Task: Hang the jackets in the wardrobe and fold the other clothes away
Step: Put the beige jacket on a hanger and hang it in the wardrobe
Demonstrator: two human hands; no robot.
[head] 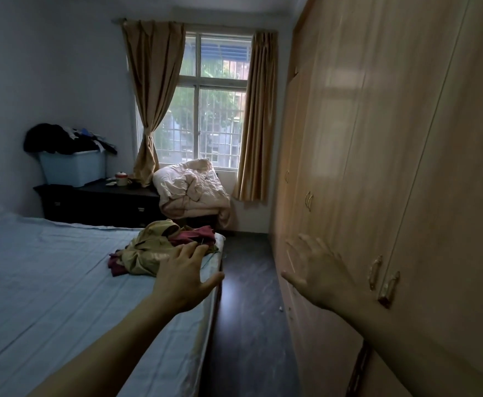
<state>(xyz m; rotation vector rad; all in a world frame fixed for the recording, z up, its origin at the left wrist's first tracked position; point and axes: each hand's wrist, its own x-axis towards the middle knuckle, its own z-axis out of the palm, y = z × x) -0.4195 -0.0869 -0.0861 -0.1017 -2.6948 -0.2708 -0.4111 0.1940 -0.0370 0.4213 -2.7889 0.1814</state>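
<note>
Left hand point(183, 277): spread wide, empty, over bed point(48, 276) edge; clothes pile point(160, 247) just beyond fingertips. Right hand point(319, 275): splayed, empty, beside closed wardrobe point(392, 138) doors.

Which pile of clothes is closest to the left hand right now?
The olive and maroon pile on the bed's near corner, just beyond the open left hand. The dark heap on the blue bin sits far back by the wall.
</note>
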